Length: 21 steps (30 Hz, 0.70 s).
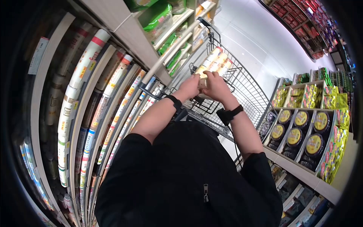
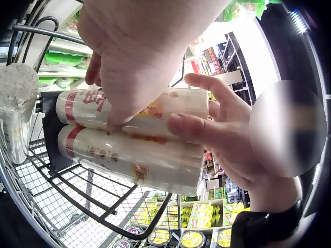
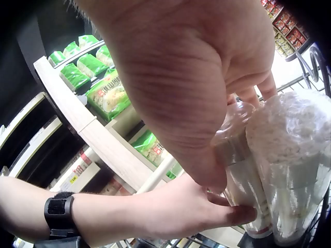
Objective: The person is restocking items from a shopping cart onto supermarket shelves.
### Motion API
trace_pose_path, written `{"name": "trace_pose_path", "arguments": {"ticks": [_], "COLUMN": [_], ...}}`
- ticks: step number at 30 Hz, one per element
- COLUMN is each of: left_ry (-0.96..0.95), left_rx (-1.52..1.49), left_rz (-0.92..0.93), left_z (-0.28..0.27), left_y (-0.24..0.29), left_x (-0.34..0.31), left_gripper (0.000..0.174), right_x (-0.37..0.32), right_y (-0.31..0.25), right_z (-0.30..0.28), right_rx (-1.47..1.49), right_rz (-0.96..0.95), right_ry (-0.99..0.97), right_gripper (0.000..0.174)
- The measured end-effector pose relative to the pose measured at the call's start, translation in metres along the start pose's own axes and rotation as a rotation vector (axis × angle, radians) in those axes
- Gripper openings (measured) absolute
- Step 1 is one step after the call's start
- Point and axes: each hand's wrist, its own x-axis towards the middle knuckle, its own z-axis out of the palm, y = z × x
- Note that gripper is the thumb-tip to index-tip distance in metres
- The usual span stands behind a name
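Pale cylindrical packs that look like dried noodles (image 1: 211,57) lie side by side in the upper part of a wire shopping cart (image 1: 249,94). My left hand (image 1: 190,87) and right hand (image 1: 216,86) meet at the near end of these packs. In the left wrist view, both hands grip the upper noodle pack (image 2: 194,106), white with a red band; the right thumb lies along its side and the fingers go behind. A second noodle pack (image 2: 129,161) lies against it below. From the right wrist, clear crinkled wrapping covers the end of the neighbouring pack (image 3: 289,134).
Shelves of long wrapped packs (image 1: 70,109) stand close on the left, with green bags (image 1: 159,24) farther along. On the right, a display holds dark tubs with yellow lids (image 1: 295,136) and yellow bags (image 1: 336,147). Pale floor (image 1: 242,38) stretches ahead.
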Motion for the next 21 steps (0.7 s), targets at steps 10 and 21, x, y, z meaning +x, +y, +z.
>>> {"name": "trace_pose_path", "arguments": {"ticks": [10,21], "left_ry": [0.025,-0.065], "left_rx": [-0.092,-0.003], "left_rz": [0.159,0.153], "left_z": [-0.018,-0.015], "left_y": [-0.008,-0.019], "left_x": [-0.01,0.002], "left_gripper": [0.053,0.065], "right_x": [-0.007,-0.001], "right_y": [-0.009,-0.011], "right_z": [-0.005,0.0], "right_rx": [0.05,-0.012], "right_rz": [0.063,0.063], "right_ry": [0.004,-0.024], "right_gripper": [0.056,0.067]}}
